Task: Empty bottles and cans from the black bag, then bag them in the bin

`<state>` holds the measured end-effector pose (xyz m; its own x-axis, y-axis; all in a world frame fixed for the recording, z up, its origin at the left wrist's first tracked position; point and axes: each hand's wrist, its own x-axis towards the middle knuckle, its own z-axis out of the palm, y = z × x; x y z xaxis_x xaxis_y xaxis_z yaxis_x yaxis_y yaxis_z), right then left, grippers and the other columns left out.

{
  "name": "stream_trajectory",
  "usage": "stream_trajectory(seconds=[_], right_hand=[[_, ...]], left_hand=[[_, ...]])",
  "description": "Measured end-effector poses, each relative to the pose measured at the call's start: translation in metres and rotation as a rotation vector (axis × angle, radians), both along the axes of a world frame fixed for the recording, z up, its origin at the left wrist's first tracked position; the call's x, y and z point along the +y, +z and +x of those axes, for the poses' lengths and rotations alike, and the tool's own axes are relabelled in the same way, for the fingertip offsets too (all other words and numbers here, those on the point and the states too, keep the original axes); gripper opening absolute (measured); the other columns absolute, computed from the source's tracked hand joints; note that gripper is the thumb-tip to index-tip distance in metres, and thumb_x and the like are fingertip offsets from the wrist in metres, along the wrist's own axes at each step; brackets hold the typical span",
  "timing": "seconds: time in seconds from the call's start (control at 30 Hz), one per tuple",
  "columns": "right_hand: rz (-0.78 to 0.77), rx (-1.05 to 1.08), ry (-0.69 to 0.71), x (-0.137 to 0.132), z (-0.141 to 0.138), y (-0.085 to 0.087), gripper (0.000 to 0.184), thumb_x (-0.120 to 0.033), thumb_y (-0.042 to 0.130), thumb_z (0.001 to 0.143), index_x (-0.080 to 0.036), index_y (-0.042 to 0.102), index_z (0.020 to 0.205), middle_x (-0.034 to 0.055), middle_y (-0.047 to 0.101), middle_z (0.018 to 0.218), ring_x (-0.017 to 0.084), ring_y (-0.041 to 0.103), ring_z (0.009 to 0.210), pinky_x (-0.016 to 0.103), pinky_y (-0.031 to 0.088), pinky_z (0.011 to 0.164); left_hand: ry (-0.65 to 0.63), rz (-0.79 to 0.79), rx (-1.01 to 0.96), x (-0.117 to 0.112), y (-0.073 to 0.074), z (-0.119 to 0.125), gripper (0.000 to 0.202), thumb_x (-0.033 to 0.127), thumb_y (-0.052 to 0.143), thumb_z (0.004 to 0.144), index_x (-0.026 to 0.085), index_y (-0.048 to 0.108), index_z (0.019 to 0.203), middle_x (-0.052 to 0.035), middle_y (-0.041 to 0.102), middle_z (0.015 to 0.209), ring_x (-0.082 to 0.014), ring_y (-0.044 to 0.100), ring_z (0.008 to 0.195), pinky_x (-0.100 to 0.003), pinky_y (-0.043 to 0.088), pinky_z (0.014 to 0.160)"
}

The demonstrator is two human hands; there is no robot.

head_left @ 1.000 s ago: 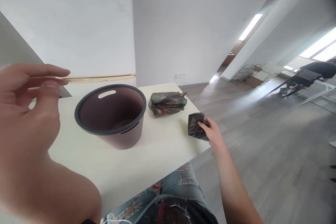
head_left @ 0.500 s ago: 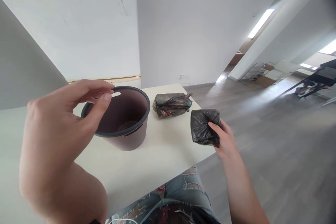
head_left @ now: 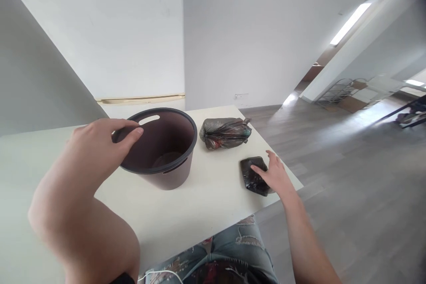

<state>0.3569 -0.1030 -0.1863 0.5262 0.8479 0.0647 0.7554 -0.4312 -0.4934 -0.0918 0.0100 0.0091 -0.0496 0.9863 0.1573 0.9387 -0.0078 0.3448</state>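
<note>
A dark plum round bin (head_left: pixel 173 175) with a black rim and slot handles stands on the white table (head_left: pixel 206 204). My left hand (head_left: pixel 103 142) rests on its near-left rim, fingers curled over the edge. Right of the bin lies a tied, stuffed black bag (head_left: pixel 225 133). Nearer the table's right corner a small folded black bag (head_left: pixel 252 176) lies flat, and my right hand (head_left: pixel 274 175) presses on it with fingers stretched out.
The table's right edge drops to a grey wood floor. White walls stand behind the table, with a beige strip along the back. Racks, boxes and dark furniture sit far off at the right. My jeans show below the table's front edge.
My right hand lifted the small black bag, then set it back down flat on the table. My left hand came down from the air onto the bin's rim.
</note>
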Motion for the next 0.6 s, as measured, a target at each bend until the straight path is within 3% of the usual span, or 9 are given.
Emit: stream_trajectory(seconds=[0.1,0.27,0.4,0.47,0.53,0.6], right_hand=[[0.119,-0.165,0.189,0.021,-0.006,0.019,0.065,-0.051,0.062,0.094,-0.027,0.045,0.152,0.0159,0.052,0.155,0.042,0.049,0.144,0.059,0.046,0.116],[0.202,-0.287,0.515,0.069,-0.01,0.042,0.063,-0.041,0.069,0.092,-0.032,0.047,0.15,0.0092,0.044,0.164,0.039,0.04,0.152,0.06,0.041,0.122],[0.38,-0.23,0.481,0.106,-0.02,0.046,0.048,-0.046,0.068,0.096,-0.028,0.054,0.139,0.0121,0.054,0.153,0.035,0.05,0.142,0.055,0.045,0.119],[0.425,-0.2,0.475,0.116,-0.03,0.048,0.05,-0.05,0.068,0.095,-0.026,0.054,0.137,0.0137,0.054,0.151,0.035,0.051,0.14,0.054,0.045,0.119],[0.441,-0.217,0.442,0.114,-0.039,0.049,0.049,-0.052,0.065,0.097,-0.024,0.055,0.137,0.0158,0.053,0.151,0.036,0.049,0.141,0.055,0.043,0.119],[0.442,-0.222,0.321,0.097,-0.045,0.048,0.041,-0.052,0.057,0.101,-0.023,0.059,0.13,0.0172,0.056,0.143,0.036,0.052,0.136,0.054,0.043,0.116]], left_hand=[[0.012,-0.033,0.05,0.007,-0.006,-0.004,0.044,0.065,0.052,0.092,0.041,0.078,0.12,-0.002,0.074,0.087,-0.0324,0.064,0.086,-0.039,0.047,0.069],[-0.018,-0.098,0.148,0.022,-0.021,-0.012,0.05,0.06,0.05,0.093,0.036,0.078,0.126,-0.0067,0.076,0.105,-0.0378,0.064,0.102,-0.044,0.052,0.076],[0.024,-0.091,0.117,0.03,-0.025,-0.014,0.047,0.052,0.049,0.095,0.037,0.076,0.131,-0.0067,0.075,0.109,-0.0373,0.065,0.103,-0.044,0.053,0.073],[0.041,-0.095,0.07,0.031,-0.022,-0.009,0.046,0.049,0.05,0.096,0.035,0.076,0.131,-0.007,0.075,0.111,-0.0366,0.066,0.103,-0.044,0.054,0.073],[0.051,-0.094,0.018,0.03,-0.017,-0.002,0.047,0.05,0.051,0.097,0.032,0.076,0.132,-0.0087,0.075,0.111,-0.038,0.065,0.105,-0.046,0.055,0.076],[0.052,-0.083,-0.03,0.029,-0.014,0.007,0.048,0.051,0.05,0.098,0.027,0.076,0.131,-0.011,0.075,0.109,-0.0402,0.066,0.106,-0.051,0.055,0.082]])
